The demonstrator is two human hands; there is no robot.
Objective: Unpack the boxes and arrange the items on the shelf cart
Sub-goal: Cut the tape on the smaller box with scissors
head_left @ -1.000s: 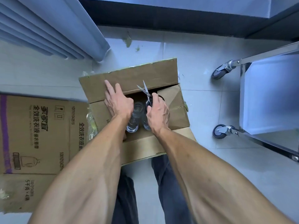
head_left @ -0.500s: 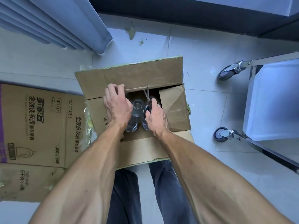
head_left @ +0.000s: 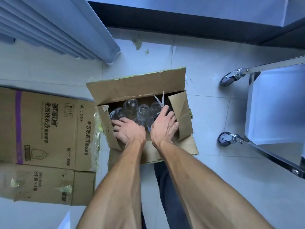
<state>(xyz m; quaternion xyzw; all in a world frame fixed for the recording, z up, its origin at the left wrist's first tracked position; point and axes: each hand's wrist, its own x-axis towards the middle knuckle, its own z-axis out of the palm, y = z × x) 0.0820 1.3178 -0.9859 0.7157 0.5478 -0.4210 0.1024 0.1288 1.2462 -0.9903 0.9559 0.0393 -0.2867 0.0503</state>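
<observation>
Pale grey tiled floor [head_left: 206,66], dark skirting band at the far wall, a pleated grey-blue curtain [head_left: 54,25] hanging at upper left. An open brown cardboard box [head_left: 137,87] sits on the floor directly in front of the person, its far flap folded back and its right inner flap standing up, which leaves the contents exposed from above.

Inside stand several clear glass jars [head_left: 143,111], packed touching one another, mouths up; long axes vertical, so only rims and shoulders show. They sit low, below the box rim.

The left hand [head_left: 127,132] reaches into the near-left corner, fingers spread and laid over a jar there. Whether they close round it cannot be told. The right hand [head_left: 165,124] grips small metal scissors [head_left: 159,100], fingers curled about the handles, blades slightly parted and pointing away toward the far wall. Probably the tool is kept in hand from cutting tape, which leaves that hand poorly suited to lifting glass.

A flattened printed brown carton [head_left: 46,129] lies to the left. The steel shelf cart [head_left: 272,103] on grey castors stands to the right, well apart from the box; no jars visible on it.
</observation>
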